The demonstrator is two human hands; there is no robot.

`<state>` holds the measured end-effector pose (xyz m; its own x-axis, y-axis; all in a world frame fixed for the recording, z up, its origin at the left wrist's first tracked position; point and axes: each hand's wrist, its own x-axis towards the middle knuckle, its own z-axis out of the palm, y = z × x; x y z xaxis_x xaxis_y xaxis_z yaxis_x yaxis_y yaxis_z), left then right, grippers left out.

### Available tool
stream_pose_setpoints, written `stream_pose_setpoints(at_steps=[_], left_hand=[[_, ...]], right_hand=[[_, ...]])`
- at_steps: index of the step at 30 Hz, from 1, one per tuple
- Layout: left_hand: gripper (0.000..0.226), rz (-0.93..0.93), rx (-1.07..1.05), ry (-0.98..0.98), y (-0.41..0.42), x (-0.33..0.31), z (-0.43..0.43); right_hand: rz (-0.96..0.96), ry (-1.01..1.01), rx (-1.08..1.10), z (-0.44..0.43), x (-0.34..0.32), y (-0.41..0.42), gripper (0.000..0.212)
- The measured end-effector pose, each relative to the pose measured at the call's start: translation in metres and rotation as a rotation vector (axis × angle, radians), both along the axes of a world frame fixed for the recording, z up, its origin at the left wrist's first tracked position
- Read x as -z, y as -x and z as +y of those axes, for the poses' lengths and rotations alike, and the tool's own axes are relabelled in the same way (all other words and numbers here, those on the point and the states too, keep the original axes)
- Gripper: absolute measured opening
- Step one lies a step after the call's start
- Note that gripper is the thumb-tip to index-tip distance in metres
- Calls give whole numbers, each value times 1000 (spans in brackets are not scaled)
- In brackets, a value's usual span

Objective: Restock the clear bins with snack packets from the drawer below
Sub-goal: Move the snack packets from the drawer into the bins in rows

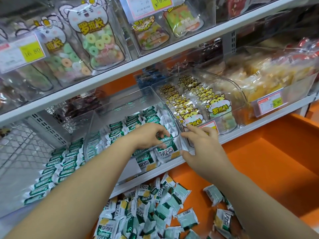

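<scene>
Green-and-white foil snack packet [170, 138] sits front-right inside the clear plastic bin [110, 149]. Left hand [151, 135] is over the bin's front wall, fingers curled, pinching it. Right hand [198, 144] has fingers straight and spread, touching the bin's front-right corner. Loose packets [155, 204] lie in the orange drawer [259, 169] below the bin.

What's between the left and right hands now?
The clear bin's front right corner: left hand inside pinching a green packet, right hand outside. Head view.
</scene>
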<state>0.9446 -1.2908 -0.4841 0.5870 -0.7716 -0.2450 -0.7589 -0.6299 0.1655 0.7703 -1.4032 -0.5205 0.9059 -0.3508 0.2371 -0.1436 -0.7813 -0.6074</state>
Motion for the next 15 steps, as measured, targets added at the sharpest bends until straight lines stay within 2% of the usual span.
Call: stream_pose_setpoints(at_steps=[6, 10, 12, 15], left_hand=[[46, -65, 50, -55, 1, -1, -1], [46, -125, -8, -131, 4, -4, -5], [40, -81, -65, -48, 9, -7, 0], [26, -114, -177, 326, 27, -13, 25]], right_hand=[[-9, -22, -1, 0, 1, 0, 48], [0, -28, -10, 2, 0, 1, 47], [-11, -21, -16, 3, -1, 2, 46], [-102, 5, -25, 11, -3, 3, 40]])
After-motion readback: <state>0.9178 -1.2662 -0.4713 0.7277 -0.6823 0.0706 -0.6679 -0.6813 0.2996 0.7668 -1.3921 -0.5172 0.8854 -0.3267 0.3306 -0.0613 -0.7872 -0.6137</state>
